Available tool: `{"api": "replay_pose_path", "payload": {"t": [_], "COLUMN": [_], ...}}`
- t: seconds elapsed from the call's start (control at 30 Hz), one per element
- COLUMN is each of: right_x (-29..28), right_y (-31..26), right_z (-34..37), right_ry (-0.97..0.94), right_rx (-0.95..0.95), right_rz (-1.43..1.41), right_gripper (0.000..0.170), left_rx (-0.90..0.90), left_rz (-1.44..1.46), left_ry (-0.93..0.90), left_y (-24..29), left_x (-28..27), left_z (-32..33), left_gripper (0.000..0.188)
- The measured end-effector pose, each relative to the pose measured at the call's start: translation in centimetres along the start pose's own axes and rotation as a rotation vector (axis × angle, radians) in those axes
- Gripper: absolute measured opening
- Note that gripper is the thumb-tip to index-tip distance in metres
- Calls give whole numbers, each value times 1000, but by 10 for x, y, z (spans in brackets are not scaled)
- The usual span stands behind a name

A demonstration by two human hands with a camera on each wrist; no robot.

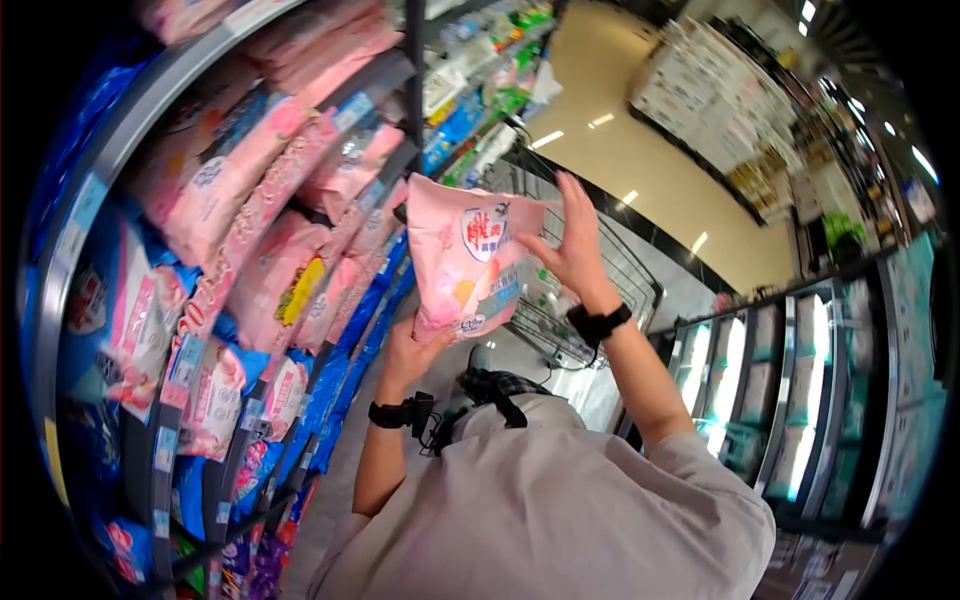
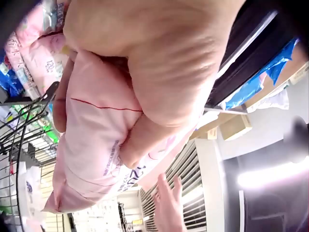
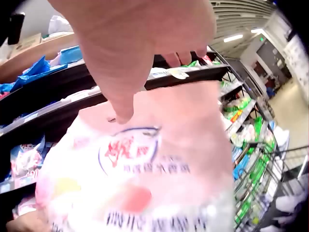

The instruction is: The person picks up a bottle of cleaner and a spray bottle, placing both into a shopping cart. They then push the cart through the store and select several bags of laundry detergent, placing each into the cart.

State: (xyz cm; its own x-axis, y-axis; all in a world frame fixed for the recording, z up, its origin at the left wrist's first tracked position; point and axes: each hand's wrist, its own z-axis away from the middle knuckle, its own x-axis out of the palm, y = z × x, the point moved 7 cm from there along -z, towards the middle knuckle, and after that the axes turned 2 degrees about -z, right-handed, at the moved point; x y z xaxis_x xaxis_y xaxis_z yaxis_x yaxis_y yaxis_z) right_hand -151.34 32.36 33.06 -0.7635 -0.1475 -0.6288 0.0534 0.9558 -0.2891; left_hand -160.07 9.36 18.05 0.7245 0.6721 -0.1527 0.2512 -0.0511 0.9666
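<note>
A soft pink detergent bag (image 1: pixel 460 260) with a red-lettered logo is held up in front of the body, beside the shelves. My left hand (image 1: pixel 408 355) grips its lower corner; in the left wrist view the thumb and fingers (image 2: pixel 130 150) wrap round the pink plastic. At the bag's other side is my right hand (image 1: pixel 580 255), its fingers straight and spread. Seen from the right wrist, the right thumb (image 3: pixel 123 108) overlaps the front of the bag near its top edge, while the other fingers show beyond that edge.
Shelves on the left carry rows of pink bags (image 1: pixel 270 270) and blue packs. A wire shopping cart (image 1: pixel 620 260) stands ahead, beyond the bag. Lit shelves (image 1: pixel 800 400) line the right side, and a stack of white boxes (image 1: pixel 710 100) stands across the aisle.
</note>
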Motion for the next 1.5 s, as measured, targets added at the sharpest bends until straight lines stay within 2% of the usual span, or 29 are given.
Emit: {"api": "replay_pose_path", "payload": {"t": [0.03,0.07,0.13,0.17,0.2,0.23,0.3,0.37,0.43,0.47,0.5,0.53,0.57,0.6,0.63,0.7,0.77,0.83,0.93,1.0,1.03,1.1,1.13,1.2,1.3,1.5], "right_x": [-8,-13,5,2,5,7,-10,-29,-46,-53,-58,-63,-63,-67,-71,-76,-80,-80,-64,-57,-53,-45,-41,-42,-34,-21], "right_y": [-7,5,34,43,48,52,67,77,88,94,102,110,122,138,156,194,243,275,325,354,367,387,394,399,402,411], "right_z": [-4,-2,11,16,26,38,50,58,61,63,66,69,73,75,78,81,94,101,127,146,157,180,194,216,258,327], "right_ry": [-9,-3,-394,-379,-491,-607,-616,-660,-709,-711,-707,-610,-591,-494,-401,-322,-222,-202,-30,38,109,181,279,448,518,624], "right_rx": [-129,-95,82,114,66,16,50,78,132,188,242,218,233,290,349,386,726,790,968,1071,1155,1237,1312,1410,1560,1808], "right_rz": [145,166,-125,-118,-7,102,112,-99,-129,-178,-226,-277,-281,-332,-383,-400,-475,-495,-771,-884,-996,-1079,-1181,-1323,-1342,-1389], "right_gripper": [64,64,35,35,30,32,37,38,37,35,34,30,30,32,34,36,38,41,36,33,31,28,28,29,28,27], "left_rx": [-1,-17,-28,-31,-65,-101,-122,-152,-86,-53,-57,-111,-159,-200,-205,-242,-298,-304,-406,-107,-124,159,187,132,128,122], "left_rz": [7,35,8,2,47,93,68,46,10,-29,-39,-30,-22,-363,-396,-198,5,15,70,-202,-201,-537,-524,-563,-625,-684], "left_ry": [-37,-95,-203,-238,-279,-316,-401,-476,-525,-558,-574,-375,-178,-82,-6,-32,-208,-321,-383,-390,-399,-323,-290,-328,-317,-478], "left_y": [-9,-19,-20,-22,-28,-34,-39,-47,-52,-58,-70,-86,-88,-86,-88,-89,-89,-58,-58,-48,-52,-32,-41,-68,-90,-127], "left_x": [12,25,45,53,62,70,80,92,103,107,116,114,113,114,123,162,215,269,325,354,367,391,400,416,436,473], "left_z": [1,3,9,10,13,15,12,6,-17,-32,-43,-62,-80,-94,-108,-131,-148,-163,-187,-210,-216,-232,-238,-245,-255,-249], "left_gripper": [37,37,37,37,37,37,41,45,59,85,85,93,101,106,95,78,58,37,35,36,36,35,35,33,28,21]}}
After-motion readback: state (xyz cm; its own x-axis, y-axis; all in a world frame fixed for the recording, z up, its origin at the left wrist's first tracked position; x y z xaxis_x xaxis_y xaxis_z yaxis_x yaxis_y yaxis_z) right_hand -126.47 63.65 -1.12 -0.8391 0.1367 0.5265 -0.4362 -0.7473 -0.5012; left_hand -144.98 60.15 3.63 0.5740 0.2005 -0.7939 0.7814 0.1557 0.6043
